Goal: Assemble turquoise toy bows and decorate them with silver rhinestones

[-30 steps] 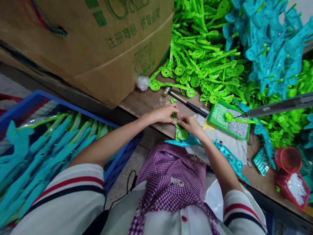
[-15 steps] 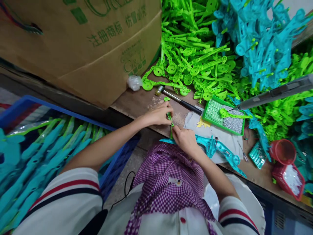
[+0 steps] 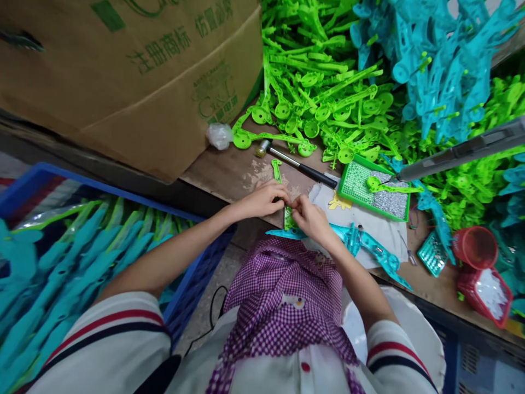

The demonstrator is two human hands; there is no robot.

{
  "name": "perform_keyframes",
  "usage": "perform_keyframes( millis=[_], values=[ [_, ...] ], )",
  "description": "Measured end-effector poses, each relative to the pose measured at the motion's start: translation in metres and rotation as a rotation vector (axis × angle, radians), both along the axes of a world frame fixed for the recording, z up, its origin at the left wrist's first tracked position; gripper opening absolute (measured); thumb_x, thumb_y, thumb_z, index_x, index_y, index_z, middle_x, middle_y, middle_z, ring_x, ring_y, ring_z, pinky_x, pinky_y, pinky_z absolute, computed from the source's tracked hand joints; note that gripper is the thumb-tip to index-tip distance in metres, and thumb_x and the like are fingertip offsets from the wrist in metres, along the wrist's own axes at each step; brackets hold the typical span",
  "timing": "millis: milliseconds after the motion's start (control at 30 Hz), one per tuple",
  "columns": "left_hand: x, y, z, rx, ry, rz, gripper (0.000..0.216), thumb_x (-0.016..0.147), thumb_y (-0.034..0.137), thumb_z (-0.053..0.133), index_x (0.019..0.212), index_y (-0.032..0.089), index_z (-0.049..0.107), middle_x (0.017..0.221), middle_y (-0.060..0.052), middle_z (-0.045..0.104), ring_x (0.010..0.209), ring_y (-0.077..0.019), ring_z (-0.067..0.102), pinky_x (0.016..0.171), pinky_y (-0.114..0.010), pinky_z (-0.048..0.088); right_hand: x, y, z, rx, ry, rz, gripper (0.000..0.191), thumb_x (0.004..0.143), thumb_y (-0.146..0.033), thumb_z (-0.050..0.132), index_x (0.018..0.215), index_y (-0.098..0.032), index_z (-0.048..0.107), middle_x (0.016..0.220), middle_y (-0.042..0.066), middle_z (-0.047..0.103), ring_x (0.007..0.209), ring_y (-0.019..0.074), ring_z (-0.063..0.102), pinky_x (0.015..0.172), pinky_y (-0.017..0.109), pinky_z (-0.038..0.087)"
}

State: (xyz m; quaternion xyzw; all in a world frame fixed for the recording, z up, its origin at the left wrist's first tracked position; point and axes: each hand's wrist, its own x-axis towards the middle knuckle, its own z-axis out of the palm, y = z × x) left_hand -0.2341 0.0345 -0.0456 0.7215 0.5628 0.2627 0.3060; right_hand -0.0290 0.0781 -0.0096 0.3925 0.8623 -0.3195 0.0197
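Observation:
At the front edge of the wooden workbench (image 3: 229, 175), my left hand (image 3: 262, 200) and my right hand (image 3: 310, 218) meet, both with fingers pinched on a small bright green plastic part (image 3: 289, 219). The part lies partly hidden under my fingers. A teal plastic piece (image 3: 361, 243) lies just right of my right hand, on a white cloth (image 3: 377, 230). Another loose green piece (image 3: 276, 169) rests on the bench just beyond my left hand.
A small hammer (image 3: 299, 164) lies behind my hands. A green tray of tiny screws (image 3: 371, 191) sits to the right, a grey tool (image 3: 459, 150) pointing at it. Heaps of green parts (image 3: 328, 82) and teal parts (image 3: 443, 54) fill the back. Cardboard box (image 3: 135, 76) left; blue crate (image 3: 82, 246) below; red cups (image 3: 478, 249) right.
My hands have drawn closer together on the green part, the right hand moving up toward the left. One green piece now lies free on the bench beyond my left hand. The view shifted slightly.

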Motion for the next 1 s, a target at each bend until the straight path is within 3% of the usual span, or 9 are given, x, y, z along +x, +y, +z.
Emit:
perform_keyframes(
  millis=[100, 233, 533, 733, 1000],
  values=[
    [-0.003, 0.000, 0.001, -0.013, 0.002, -0.056, 0.019, 0.088, 0.030, 0.063, 0.100, 0.027, 0.077, 0.115, -0.004, 0.071, 0.117, -0.0264, 0.056, 0.108, -0.045, 0.034, 0.000, -0.001, -0.001, 0.016, -0.017, -0.002, 0.026, 0.095, -0.029, 0.041, 0.119, -0.023, 0.049, 0.095, 0.006, 0.073, 0.082, 0.0234, 0.068, 0.072, 0.031, 0.044],
    [-0.001, 0.000, 0.000, 0.001, 0.013, -0.015, 0.016, 0.086, 0.039, 0.070, 0.095, 0.027, 0.077, 0.111, -0.004, 0.072, 0.115, -0.0272, 0.057, 0.106, -0.046, 0.033, 0.000, -0.005, -0.003, 0.076, -0.067, 0.003, 0.026, 0.097, -0.029, 0.040, 0.120, -0.022, 0.048, 0.095, 0.009, 0.074, 0.082, 0.0250, 0.068, 0.074, 0.033, 0.045],
    [0.004, -0.001, -0.004, 0.033, 0.038, 0.023, 0.012, 0.086, 0.037, 0.070, 0.085, 0.027, 0.075, 0.103, -0.001, 0.073, 0.111, -0.0257, 0.056, 0.104, -0.043, 0.030, 0.005, -0.012, 0.003, 0.176, -0.127, -0.002, 0.029, 0.104, -0.036, 0.032, 0.121, -0.019, 0.049, 0.087, 0.009, 0.074, 0.073, 0.0202, 0.067, 0.071, 0.030, 0.041],
    [0.013, -0.001, 0.004, 0.012, 0.112, 0.045, 0.003, 0.080, 0.027, 0.073, 0.082, 0.025, 0.073, 0.096, -0.001, 0.071, 0.106, -0.0264, 0.054, 0.101, -0.043, 0.027, 0.010, -0.016, 0.008, 0.178, -0.150, 0.013, 0.028, 0.104, -0.036, 0.034, 0.122, -0.021, 0.051, 0.088, 0.007, 0.076, 0.074, 0.0218, 0.068, 0.070, 0.030, 0.039],
    [0.016, 0.004, 0.015, -0.038, 0.176, -0.039, 0.004, 0.080, 0.024, 0.068, 0.080, 0.020, 0.069, 0.096, -0.003, 0.068, 0.107, -0.0267, 0.048, 0.094, -0.040, 0.023, 0.032, -0.022, 0.016, 0.202, -0.189, 0.053, 0.031, 0.105, -0.037, 0.035, 0.121, -0.026, 0.059, 0.098, 0.004, 0.078, 0.082, 0.0216, 0.071, 0.068, 0.028, 0.037]
  ],
)
